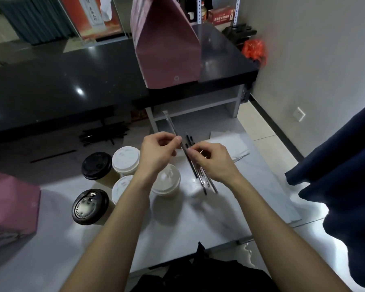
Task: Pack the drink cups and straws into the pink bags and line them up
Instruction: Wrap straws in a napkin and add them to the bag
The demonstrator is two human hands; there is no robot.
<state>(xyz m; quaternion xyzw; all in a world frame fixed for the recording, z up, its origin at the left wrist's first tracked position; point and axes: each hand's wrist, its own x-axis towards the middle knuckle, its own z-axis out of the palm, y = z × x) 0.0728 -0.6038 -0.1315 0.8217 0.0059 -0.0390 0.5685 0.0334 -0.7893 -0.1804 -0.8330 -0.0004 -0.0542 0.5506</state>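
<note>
My left hand (156,152) pinches one wrapped straw (171,124) that points up and away. My right hand (211,161) grips a bundle of several wrapped black straws (204,182) over the white table (198,218). Several lidded drink cups stand to the left of my hands: a black-lidded cup (97,165), a second black-lidded cup (90,206), a white-lidded cup (125,160) and another white-lidded cup (167,182). A closed pink bag (167,43) stands on the black counter (61,81). Another pink bag (9,205) shows at the left edge.
More black straws (103,134) lie in a pile at the far side of the table, under the counter edge. White paper (230,142) lies to the right of my hands. A dark blue cloth (341,175) hangs at the right. A red plastic bag (254,49) sits beside the wall.
</note>
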